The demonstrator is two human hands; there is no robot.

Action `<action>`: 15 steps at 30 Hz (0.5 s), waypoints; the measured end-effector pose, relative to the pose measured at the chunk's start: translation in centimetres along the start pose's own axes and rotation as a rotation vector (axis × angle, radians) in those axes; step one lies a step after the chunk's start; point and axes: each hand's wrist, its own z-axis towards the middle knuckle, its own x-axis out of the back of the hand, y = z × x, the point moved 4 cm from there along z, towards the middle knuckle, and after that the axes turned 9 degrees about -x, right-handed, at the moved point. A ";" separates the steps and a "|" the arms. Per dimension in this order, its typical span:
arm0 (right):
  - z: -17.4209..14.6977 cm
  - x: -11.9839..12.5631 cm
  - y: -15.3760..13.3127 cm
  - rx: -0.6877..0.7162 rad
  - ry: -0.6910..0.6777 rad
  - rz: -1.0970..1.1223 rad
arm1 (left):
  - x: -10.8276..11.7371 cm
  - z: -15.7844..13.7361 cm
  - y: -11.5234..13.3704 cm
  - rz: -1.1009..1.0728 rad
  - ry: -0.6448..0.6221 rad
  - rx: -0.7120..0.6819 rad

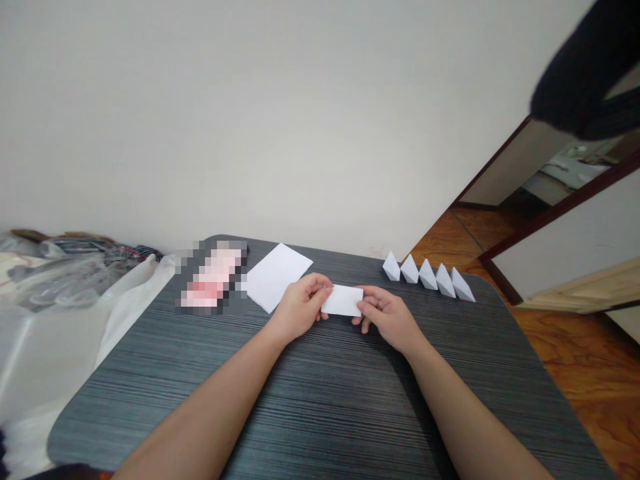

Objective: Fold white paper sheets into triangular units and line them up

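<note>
A small white rectangle of paper [344, 301] is held up between my two hands over the middle of the table. My left hand [303, 303] pinches its left end, thumb in front and fingers behind. At the right end, my right hand [387, 313] grips it the same way. Whether the paper is folded in layers I cannot tell. Just left of my left hand lies white paper [277, 277], flat on the table. Several folded white paper pieces with pointed tips [427, 275] stand in a slanting row beyond my right hand.
The dark wood-grained table [320, 413] has rounded corners and meets a pale wall [250, 120] at the back. A blurred-out pink and dark object [213, 277] lies at its left. Plastic-wrapped things [65, 287] sit beyond the left edge. A dark shape [580, 80] hangs at the upper right.
</note>
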 end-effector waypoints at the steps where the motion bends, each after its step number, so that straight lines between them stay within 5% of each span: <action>1: 0.0 0.0 0.0 0.001 0.001 -0.008 | 0.0 0.0 0.0 -0.001 0.003 0.001; 15: -0.1 0.0 0.0 0.018 0.021 -0.042 | -0.1 0.0 0.2 0.003 0.025 0.023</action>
